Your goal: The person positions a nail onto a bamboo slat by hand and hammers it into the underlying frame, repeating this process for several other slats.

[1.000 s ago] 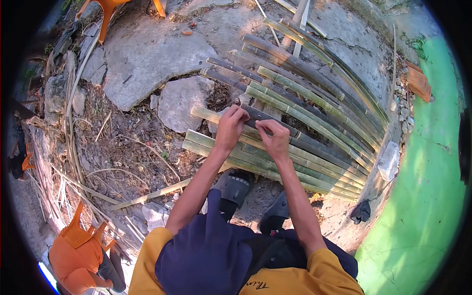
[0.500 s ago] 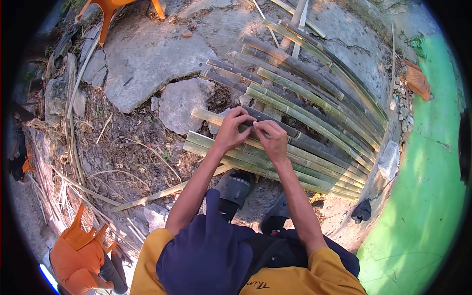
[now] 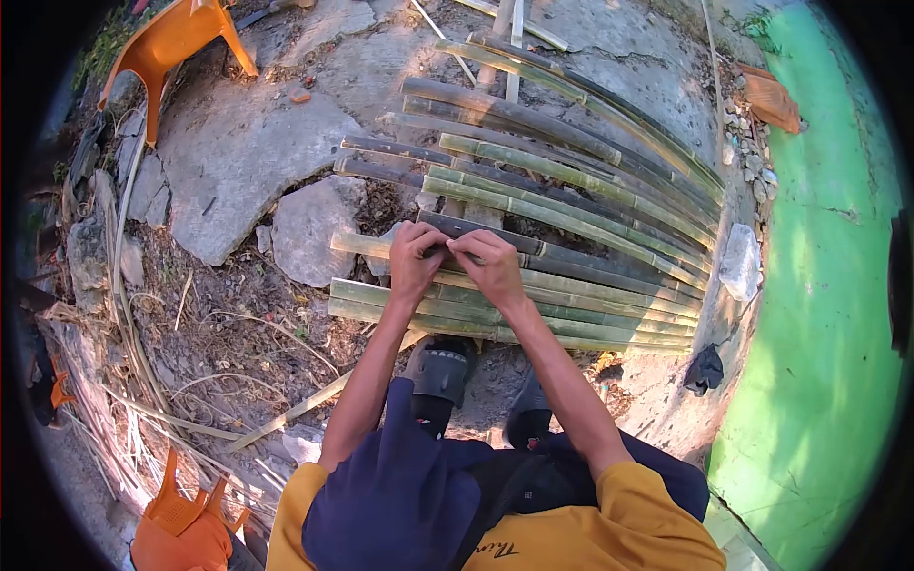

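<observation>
My left hand (image 3: 415, 264) and my right hand (image 3: 489, 269) meet above the row of split bamboo strips, fingertips pinched close together. Whatever small thing lies between those fingertips is too hidden to name. Just beyond them runs a dark bamboo strip (image 3: 571, 251), with a small spot near its left end. Under my wrists lie a pale bamboo strip (image 3: 357, 244) and several green bamboo strips (image 3: 571, 328), side by side with their right ends drawn together.
An orange plastic chair (image 3: 176, 43) stands at upper left. A person in orange (image 3: 181, 544) is at lower left. Broken concrete slabs (image 3: 252, 157) and a grey rock (image 3: 316, 228) lie left of the bamboo. A whitish stone (image 3: 741, 263) and green floor (image 3: 819, 314) are at right.
The view has shifted, so the bamboo appears further left and more of the orange chair shows. Both hands stay together over the strips, with the fingers now drawn closer and more curled.
</observation>
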The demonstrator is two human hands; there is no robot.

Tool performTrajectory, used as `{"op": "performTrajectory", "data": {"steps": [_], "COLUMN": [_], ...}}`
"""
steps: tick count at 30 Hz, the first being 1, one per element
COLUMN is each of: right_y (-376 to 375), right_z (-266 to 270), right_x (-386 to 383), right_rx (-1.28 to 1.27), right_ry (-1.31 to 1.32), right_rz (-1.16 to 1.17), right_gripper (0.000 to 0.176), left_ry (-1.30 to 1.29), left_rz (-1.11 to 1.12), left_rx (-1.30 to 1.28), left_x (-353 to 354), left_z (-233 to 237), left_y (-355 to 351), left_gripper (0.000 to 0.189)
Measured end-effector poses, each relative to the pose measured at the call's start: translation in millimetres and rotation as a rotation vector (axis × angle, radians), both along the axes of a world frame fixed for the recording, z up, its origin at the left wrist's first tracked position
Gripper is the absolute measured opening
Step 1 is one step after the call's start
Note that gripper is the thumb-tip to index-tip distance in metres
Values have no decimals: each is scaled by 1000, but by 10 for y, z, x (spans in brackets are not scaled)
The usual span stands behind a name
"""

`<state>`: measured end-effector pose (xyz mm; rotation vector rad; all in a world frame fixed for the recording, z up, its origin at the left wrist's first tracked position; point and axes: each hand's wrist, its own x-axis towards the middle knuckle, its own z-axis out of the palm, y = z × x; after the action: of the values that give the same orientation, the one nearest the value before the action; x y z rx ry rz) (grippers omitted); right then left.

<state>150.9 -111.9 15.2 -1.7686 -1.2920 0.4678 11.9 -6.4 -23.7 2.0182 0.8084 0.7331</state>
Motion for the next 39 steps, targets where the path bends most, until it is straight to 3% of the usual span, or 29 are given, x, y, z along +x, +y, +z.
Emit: {"op": "performTrajectory", "data": {"steps": [13, 16, 18, 19, 21, 24, 27, 30, 32, 35, 39], "right_y": [-1, -36, -112, -254, -696, -1812, -3450, -4606, -4775, -5227, -5118], "right_z": [-11, 86, 335, 406, 490, 505, 308, 317, 441, 8, -42], "right_x": [-6, 68, 161, 309, 645, 1133, 1164, 758, 430, 86, 46], "right_rx": [-5, -28, -47, -68, -144, -348, -801, -1401, -1422, -1225, -1140], "right_ry": [-3, -9, 234, 208, 239, 9, -142, 63, 13, -49, -95], "right_rz": [-24, 3, -63, -75, -240, -556, -722, -614, -506, -697, -715], "right_gripper": [14, 21, 32, 37, 28, 10, 19, 33, 35, 37, 37], "left_ry": [12, 29, -9, -3, -8, -3, -1, 14, 10, 16, 10], "left_rz": [3, -25, -25, -26, -26, -28, -38, -34, -25, -31, -22], "left_rx": [-36, 15, 0, -3, 15, 5, 13, 19, 30, 35, 31], "left_x": [-7, 13, 48, 63, 70, 68, 76, 77, 79, 90, 79], "left_z": [20, -22, 15, 59, 93, 71, 80, 68, 71, 88, 91], "left_y": [-12, 15, -19, -26, -43, -55, -57, -63, -71, -86, -75], "left_gripper": [20, 18, 18, 19, 18, 18, 19, 19, 19, 19, 20]}}
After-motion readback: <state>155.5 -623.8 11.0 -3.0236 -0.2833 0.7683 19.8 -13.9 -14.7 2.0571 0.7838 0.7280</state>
